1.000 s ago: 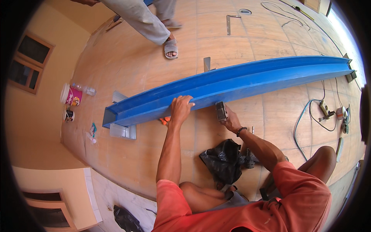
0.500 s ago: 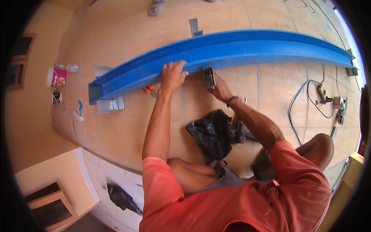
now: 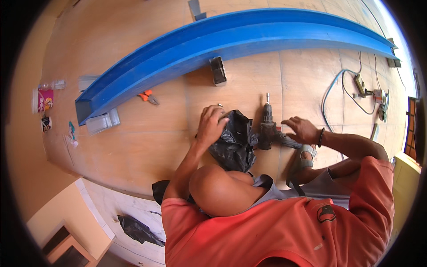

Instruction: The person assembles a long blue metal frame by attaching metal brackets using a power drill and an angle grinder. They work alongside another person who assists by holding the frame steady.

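My left hand (image 3: pixel 211 126) is at the left edge of a crumpled black plastic bag (image 3: pixel 233 144) on the floor. Its fingers are loosely bent and apart, seemingly touching the bag, and a tiny shiny piece (image 3: pixel 220 105) shows just beyond the fingertips. Over the handle end of a dark cordless drill (image 3: pixel 267 127) hovers my right hand (image 3: pixel 303 130), open with spread fingers. The drill lies right of the bag, a long socket bit pointing away from me. A short dark rectangular metal tube (image 3: pixel 218 71) stands against the near side of a long blue steel channel beam (image 3: pixel 262 38).
Orange-handled pliers (image 3: pixel 149 97) lie below the beam's left part. Metal pieces (image 3: pixel 103 122) sit under its left end, and a block (image 3: pixel 393 55) supports the right end. Cables (image 3: pixel 327 107) and a power socket (image 3: pixel 359 84) are at right. Tubs (image 3: pixel 44 100) stand far left.
My right hand has let go of the rectangular tube, left by the beam, and moved back toward the drill. My left hand has come off the beam to the bag. The view has shifted.
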Demonstrator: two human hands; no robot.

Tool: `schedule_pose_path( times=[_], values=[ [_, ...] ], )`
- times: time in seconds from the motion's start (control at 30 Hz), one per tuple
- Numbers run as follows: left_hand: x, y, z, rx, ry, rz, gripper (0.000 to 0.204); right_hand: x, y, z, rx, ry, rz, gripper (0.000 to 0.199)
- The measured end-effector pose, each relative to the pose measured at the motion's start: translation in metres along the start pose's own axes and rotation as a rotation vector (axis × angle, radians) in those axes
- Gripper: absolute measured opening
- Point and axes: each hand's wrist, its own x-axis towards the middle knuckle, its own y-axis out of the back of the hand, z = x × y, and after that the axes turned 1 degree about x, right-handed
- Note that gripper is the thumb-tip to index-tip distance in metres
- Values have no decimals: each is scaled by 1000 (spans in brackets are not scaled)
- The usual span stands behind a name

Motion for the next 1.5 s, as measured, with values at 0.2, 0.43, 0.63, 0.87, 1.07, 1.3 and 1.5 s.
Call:
schedule_pose_path(
  times=[0.2,0.43,0.63,0.87,1.07,1.3,1.5],
  values=[
    [-38,-39,35,270,-101,-221,66,-11,-64,-34,-47,-84,108,93],
    [-87,-8,-32,281,205,-185,36,14,-88,-25,135,-315,219,98],
    [-125,55,-64,561,526,-258,24,12,-84,-29,167,-299,258,92],
    [-50,38,-30,388,66,43,30,-3,-22,-42,648,-124,382,90],
    [12,-45,-51,346,-49,-96,24,-9,27,-71,1225,-65,341,76],
    [22,-59,-73,181,-40,30,19,-18,41,-96,1438,-229,307,62],
    [12,-26,-29,-819,533,315,11,-1,33,-91,1237,-103,356,59]
  ],
)
